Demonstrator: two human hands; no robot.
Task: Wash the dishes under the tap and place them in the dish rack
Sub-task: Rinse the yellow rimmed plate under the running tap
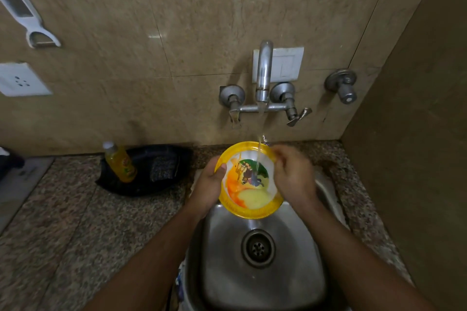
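Yellow-rimmed bowl (249,182) with a white, cartoon-printed interior, tilted toward the viewer above the steel sink (262,272); water from the tap (263,73) strikes its inside and pools at its lower edge.

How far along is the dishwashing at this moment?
Done: nothing visibly; no washed dishes or rack show in this view. In hand: the tap runs onto a yellow plate held over the sink, left hand gripping its rim, right hand at the far side; water pools in it. Left: finishing the rinse and racking it.
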